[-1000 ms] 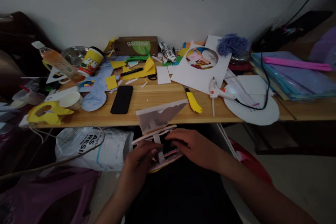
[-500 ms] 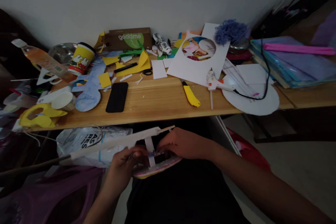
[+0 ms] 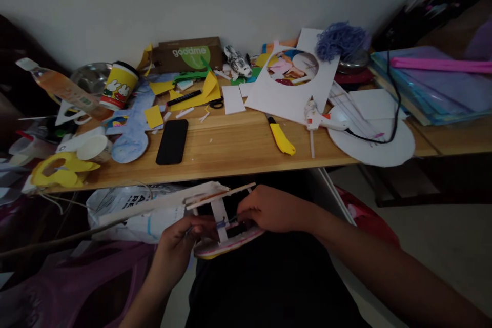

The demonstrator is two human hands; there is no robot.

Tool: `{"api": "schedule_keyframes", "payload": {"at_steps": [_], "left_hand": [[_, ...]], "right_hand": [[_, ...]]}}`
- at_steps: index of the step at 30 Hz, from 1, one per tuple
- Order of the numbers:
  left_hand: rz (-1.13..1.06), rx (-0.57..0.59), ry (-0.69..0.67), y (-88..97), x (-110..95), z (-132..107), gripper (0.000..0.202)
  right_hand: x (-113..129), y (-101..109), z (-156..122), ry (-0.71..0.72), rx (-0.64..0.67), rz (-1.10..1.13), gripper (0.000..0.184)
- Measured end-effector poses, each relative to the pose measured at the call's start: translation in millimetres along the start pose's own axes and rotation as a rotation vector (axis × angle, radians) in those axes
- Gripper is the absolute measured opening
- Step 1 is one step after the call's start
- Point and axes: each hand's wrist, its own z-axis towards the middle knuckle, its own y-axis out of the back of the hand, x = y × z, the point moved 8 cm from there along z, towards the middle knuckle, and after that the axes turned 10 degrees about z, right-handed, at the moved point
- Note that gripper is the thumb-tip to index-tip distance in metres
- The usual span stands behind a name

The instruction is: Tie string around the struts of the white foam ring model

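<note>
Over my lap is a handmade foam-board piece (image 3: 220, 210), with a rounded base edged in pink and yellow and a white upright strip. A thin blue-purple strand of yarn (image 3: 221, 224) passes around that strip. My left hand (image 3: 180, 241) pinches the yarn on the left side, fingers closed. On the other side my right hand (image 3: 265, 210) is closed too, its fingertips on the yarn's other end. A long stick with a white covering (image 3: 154, 207) slants from the left to the top of the piece.
On the wooden table (image 3: 230, 143) lie a black phone (image 3: 171, 142), a yellow utility knife (image 3: 282, 138) and a corded glue gun (image 3: 323, 119). Behind are a ball of purple yarn (image 3: 340, 41), a cut-out white board (image 3: 259, 95) and a brown box (image 3: 188, 55). A purple stool (image 3: 80, 277) stands lower left.
The white-covered stick has shifted left and down, showing more of the piece's top bar. My right hand has pulled slightly away from the strip, with the yarn stretched between my hands.
</note>
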Motion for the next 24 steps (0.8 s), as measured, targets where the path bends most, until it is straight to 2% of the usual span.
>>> {"api": "schedule_keyframes", "payload": {"at_steps": [5,11,14,18,21,24], "left_hand": [[-0.087,-0.086,0.135,-3.5,2.6,-3.7,0.034],[-0.065,-0.139,0.114,-1.9,-7.9,-2.7,0.018],[0.06,-0.118,0.059,3.1,-10.8,-0.9,0.021],[0.278,-0.113,-0.058,9.9,-18.9,-2.9,0.029],[0.332,-0.072,-0.157,4.1,-24.2,-5.9,0.036],[0.375,-0.038,-0.196,-4.3,-22.8,-6.8,0.051]], "right_hand": [[6.2,8.3,-6.0,0.064,-0.039,0.052,0.026],[-0.5,18.6,-28.2,0.014,-0.151,0.174,0.039],[-4.2,21.8,-38.3,-0.039,-0.215,0.198,0.037],[-0.7,25.4,-48.5,-0.054,-0.275,0.116,0.035],[1.3,22.1,-52.9,-0.062,-0.25,0.069,0.041],[3.0,18.1,-52.9,-0.055,-0.215,0.036,0.043]]}}
